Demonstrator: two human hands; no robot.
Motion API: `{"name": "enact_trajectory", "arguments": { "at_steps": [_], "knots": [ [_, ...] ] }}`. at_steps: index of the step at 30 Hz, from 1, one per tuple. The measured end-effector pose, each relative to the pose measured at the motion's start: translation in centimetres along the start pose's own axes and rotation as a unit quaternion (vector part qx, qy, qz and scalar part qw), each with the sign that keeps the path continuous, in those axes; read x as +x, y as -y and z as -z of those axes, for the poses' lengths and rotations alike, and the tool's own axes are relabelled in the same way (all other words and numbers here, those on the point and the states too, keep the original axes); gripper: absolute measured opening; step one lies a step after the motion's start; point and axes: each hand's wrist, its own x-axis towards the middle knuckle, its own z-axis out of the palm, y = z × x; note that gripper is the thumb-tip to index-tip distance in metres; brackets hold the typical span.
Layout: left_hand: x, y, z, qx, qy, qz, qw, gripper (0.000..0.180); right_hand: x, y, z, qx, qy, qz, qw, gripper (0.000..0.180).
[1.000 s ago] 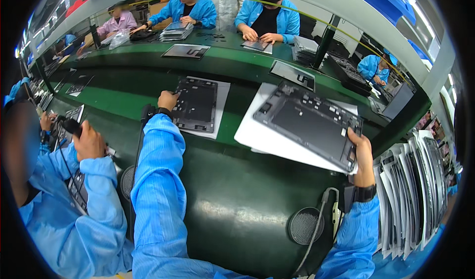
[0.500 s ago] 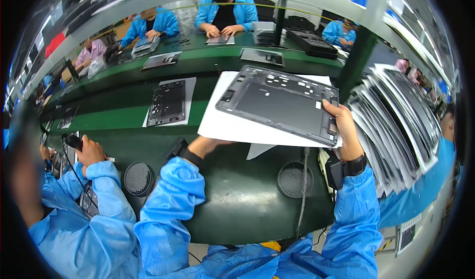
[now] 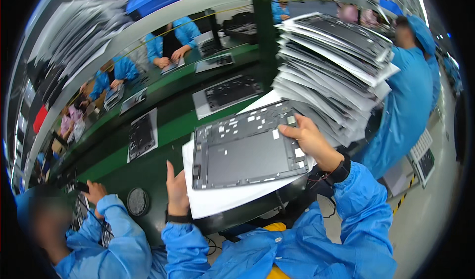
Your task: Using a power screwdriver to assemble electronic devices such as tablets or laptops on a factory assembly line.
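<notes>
Sleeves of blue cover both my forearms at the near edge. My left hand is flat and released, fingers straight, touching the near left edge of a white foam sheet. On that sheet lies a grey tablet back cover, inner side up; my right hand grasps its right edge. Just beyond stands a tall stack of covers and sheets. Farther off, more covers lie along the green conveyor belt.

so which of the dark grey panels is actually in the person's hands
The dark grey panel nearest the person, lying on a white sheet, with the right hand on its far corner; the others lie untouched along the green belt.
</notes>
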Motion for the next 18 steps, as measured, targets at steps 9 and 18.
{"name": "enact_trajectory", "arguments": {
  "at_steps": [9, 18],
  "knots": [
    [5.8, -6.9, -14.3, 0.372, 0.101, -0.116, 0.916, 0.035, -5.8, 11.9, 4.2, -0.027, -0.026, 0.196, 0.980, 0.033],
    [30.2, -5.0, -32.6, 0.433, 0.185, -0.154, 0.869, 0.028, -2.1, 20.0, 19.9, 0.034, -0.208, 0.288, 0.934, 0.020]
  ]
}}
